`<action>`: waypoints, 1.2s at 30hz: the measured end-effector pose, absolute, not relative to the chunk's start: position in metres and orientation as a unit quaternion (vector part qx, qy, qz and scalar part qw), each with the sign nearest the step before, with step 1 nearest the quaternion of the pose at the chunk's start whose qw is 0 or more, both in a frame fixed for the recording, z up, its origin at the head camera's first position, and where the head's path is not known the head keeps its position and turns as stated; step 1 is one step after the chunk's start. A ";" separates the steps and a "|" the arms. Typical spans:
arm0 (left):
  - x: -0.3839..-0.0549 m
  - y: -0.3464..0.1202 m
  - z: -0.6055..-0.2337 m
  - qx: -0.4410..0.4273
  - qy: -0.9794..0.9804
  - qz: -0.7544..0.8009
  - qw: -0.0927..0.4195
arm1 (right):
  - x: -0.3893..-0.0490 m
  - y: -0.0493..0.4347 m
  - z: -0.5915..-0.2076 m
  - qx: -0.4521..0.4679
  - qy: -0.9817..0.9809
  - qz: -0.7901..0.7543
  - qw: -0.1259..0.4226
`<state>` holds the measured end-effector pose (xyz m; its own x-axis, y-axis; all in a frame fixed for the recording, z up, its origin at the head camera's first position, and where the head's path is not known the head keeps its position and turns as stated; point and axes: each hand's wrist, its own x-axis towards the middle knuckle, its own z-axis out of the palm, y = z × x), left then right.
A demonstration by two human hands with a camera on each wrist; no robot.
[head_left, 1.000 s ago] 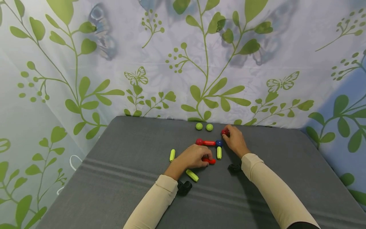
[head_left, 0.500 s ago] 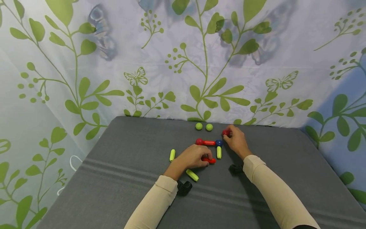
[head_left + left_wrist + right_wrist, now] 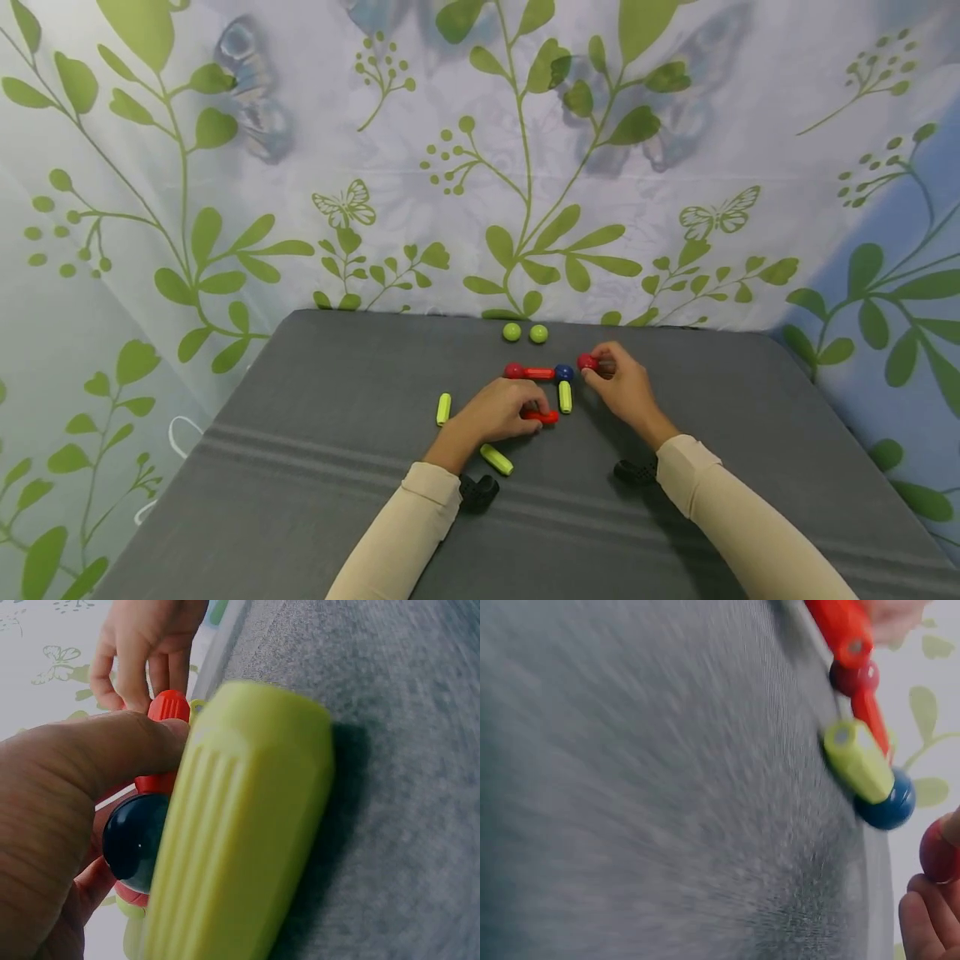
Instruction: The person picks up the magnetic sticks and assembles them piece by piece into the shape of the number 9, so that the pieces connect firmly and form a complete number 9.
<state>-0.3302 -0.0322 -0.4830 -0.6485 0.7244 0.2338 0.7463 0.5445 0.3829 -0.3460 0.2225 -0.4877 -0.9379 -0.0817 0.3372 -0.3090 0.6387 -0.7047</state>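
Note:
In the head view my left hand (image 3: 498, 412) grips a red toy rod (image 3: 542, 417) close over the table. The left wrist view shows a dark ball (image 3: 136, 844) at that rod's near end, hidden under the hand in the head view. My right hand (image 3: 622, 383) pinches a red ball (image 3: 587, 362) between thumb and fingers. Left of this ball lies a joined piece: a red ball (image 3: 513, 371), a red rod (image 3: 538, 373) and a blue ball (image 3: 564, 372), with a yellow-green rod (image 3: 566, 397) pointing toward me from the blue one.
Two light green balls (image 3: 525, 333) sit by the table's back edge. Loose yellow-green rods lie left of the left hand (image 3: 443, 409) and below it (image 3: 497, 459). A black wrist device (image 3: 478, 492) shows beside the left sleeve. A patterned curtain (image 3: 420, 167) hangs behind the grey table (image 3: 300, 383).
My right hand has drawn the red ball back toward me, away from the table's rear edge. My left hand keeps its grip on the red rod. The head view has shifted slightly.

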 end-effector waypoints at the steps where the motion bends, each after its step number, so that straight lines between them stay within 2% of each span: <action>1: -0.330 -0.032 -0.483 -0.418 -0.878 -0.231 0.023 | -0.342 0.222 -0.487 0.116 -0.891 0.418 0.136; 9: -0.330 -0.032 -0.482 -0.415 -0.879 -0.233 0.024 | -0.302 0.215 -0.490 0.168 -0.864 0.465 0.095; 16: -0.330 -0.032 -0.481 -0.414 -0.880 -0.230 0.027 | -0.270 0.200 -0.469 0.195 -0.845 0.492 0.080; 24: -0.330 -0.032 -0.481 -0.410 -0.880 -0.237 0.026 | -0.285 0.215 -0.502 0.194 -0.832 0.514 0.075; 36: -0.329 -0.032 -0.481 -0.416 -0.872 -0.256 0.025 | -0.284 0.220 -0.507 0.191 -0.826 0.526 0.070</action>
